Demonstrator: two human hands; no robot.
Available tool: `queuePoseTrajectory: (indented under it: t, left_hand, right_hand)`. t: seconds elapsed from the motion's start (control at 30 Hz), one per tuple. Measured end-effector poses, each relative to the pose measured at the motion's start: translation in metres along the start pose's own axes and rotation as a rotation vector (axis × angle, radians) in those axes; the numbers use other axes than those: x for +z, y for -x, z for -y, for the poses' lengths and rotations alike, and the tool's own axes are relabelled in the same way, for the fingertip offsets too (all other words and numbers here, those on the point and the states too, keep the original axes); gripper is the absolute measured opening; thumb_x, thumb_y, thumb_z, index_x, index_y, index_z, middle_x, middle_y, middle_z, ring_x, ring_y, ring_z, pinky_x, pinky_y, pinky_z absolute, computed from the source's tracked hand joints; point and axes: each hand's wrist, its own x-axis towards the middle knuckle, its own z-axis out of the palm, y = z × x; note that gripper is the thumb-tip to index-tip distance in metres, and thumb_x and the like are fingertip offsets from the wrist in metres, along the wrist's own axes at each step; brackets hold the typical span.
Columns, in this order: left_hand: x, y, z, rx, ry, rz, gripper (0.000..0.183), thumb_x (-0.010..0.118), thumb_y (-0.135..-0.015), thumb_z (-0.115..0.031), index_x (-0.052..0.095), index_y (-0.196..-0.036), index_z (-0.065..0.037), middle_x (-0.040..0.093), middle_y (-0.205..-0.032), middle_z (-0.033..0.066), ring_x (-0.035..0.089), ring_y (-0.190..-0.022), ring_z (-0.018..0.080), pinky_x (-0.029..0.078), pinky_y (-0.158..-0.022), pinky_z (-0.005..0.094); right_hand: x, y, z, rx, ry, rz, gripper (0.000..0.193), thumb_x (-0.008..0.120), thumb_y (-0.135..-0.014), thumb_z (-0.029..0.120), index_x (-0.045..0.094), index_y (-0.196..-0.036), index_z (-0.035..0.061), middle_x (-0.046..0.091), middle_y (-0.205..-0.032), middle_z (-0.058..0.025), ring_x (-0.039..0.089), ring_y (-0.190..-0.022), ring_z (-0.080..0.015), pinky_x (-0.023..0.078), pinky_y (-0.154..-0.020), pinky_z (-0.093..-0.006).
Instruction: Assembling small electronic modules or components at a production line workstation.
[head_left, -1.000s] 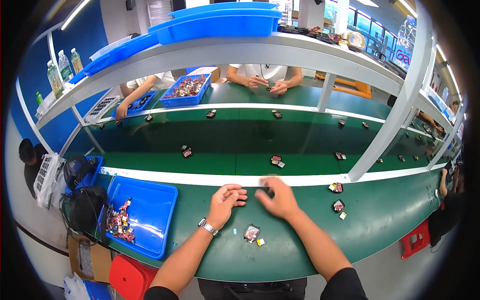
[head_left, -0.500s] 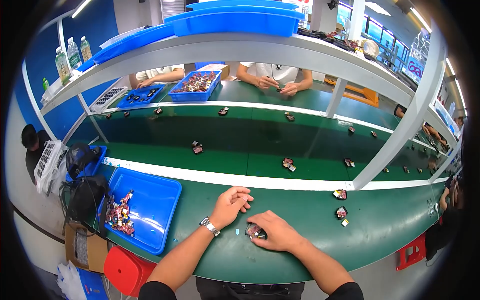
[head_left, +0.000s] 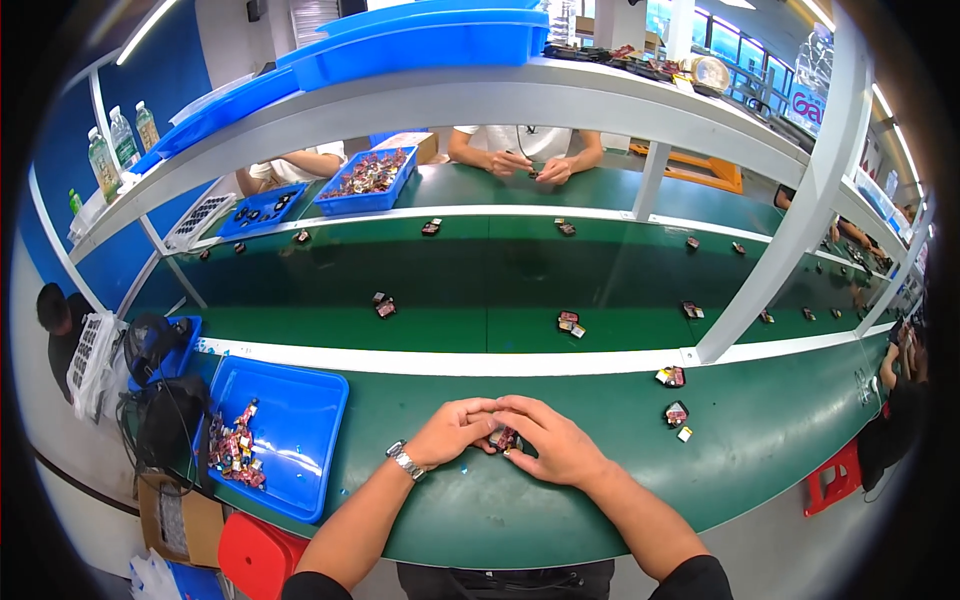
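A small electronic assembly (head_left: 503, 438), a reddish circuit board in a black housing, is partly hidden between my two hands over the green worktop. Curled around its right side, my right hand (head_left: 552, 442) holds it with thumb and fingers. My left hand (head_left: 455, 432), with a metal watch on the wrist, closes on it from the left, fingertips meeting those of the right hand. What the left fingertips grip exactly is covered. To the right lie two more such assemblies, one farther off (head_left: 670, 377) and one nearer (head_left: 676, 413), the latter beside a small yellow-and-white part (head_left: 685, 434).
A blue tray (head_left: 325, 440) with a heap of small reddish parts (head_left: 235, 450) stands at my left. Beyond a white rail (head_left: 450, 362), several assemblies lie on a green conveyor belt (head_left: 450, 325). A white shelf frame (head_left: 780, 210) crosses overhead; a person works opposite.
My left hand has moved right and joined the right hand at the assembly. The assembly is now enclosed by both hands, and the whole view has shifted slightly.
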Motion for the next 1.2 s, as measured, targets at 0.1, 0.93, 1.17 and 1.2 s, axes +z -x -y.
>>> queuePoseTrajectory:
  t: [0.1, 0.93, 1.17, 1.2]
  left_hand:
    - [0.003, 0.002, 0.005, 0.005, 0.140, -0.008, 0.036, 0.051, -0.101, -0.008, 0.050, -0.136, 0.004, 0.066, -0.117, 0.0118, 0.067, -0.098, 0.0164, 0.058, -0.086, 0.0285]
    - [0.010, -0.001, 0.009, 0.053, 0.102, -0.077, 0.028, 0.050, -0.099, 0.000, 0.053, -0.128, 0.002, 0.061, -0.127, 0.0123, 0.063, -0.111, 0.0184, 0.057, -0.092, 0.0333]
    - [0.010, -0.004, 0.004, 0.036, 0.089, -0.038, 0.029, 0.050, -0.099, 0.000, 0.052, -0.128, 0.002, 0.060, -0.130, 0.0126, 0.063, -0.111, 0.0172, 0.056, -0.093, 0.0322]
    - [0.009, -0.004, 0.004, 0.036, 0.101, -0.045, 0.030, 0.051, -0.099, 0.000, 0.052, -0.128, 0.002, 0.060, -0.128, 0.0116, 0.062, -0.111, 0.0168, 0.055, -0.094, 0.0322]
  right_hand:
    - [-0.002, -0.002, 0.000, -0.076, 0.071, -0.024, 0.054, 0.074, -0.072, 0.005, 0.060, -0.124, 0.0094, 0.054, -0.131, -0.0133, 0.057, -0.116, -0.0323, 0.050, -0.097, -0.0403]
    - [-0.009, 0.000, -0.012, -0.058, 0.167, 0.023, 0.024, 0.078, -0.075, 0.010, 0.067, -0.097, 0.0102, 0.055, -0.128, -0.0083, 0.055, -0.116, -0.0293, 0.048, -0.095, -0.0411]
    - [0.001, 0.001, -0.013, 0.050, 0.029, -0.016, 0.016, 0.075, -0.080, 0.012, 0.071, -0.095, 0.0088, 0.057, -0.126, -0.0079, 0.055, -0.115, -0.0288, 0.048, -0.095, -0.0403]
    - [0.002, 0.001, -0.013, 0.079, 0.002, -0.017, 0.014, 0.074, -0.081, 0.013, 0.071, -0.094, 0.0082, 0.058, -0.125, -0.0078, 0.056, -0.114, -0.0288, 0.049, -0.094, -0.0401]
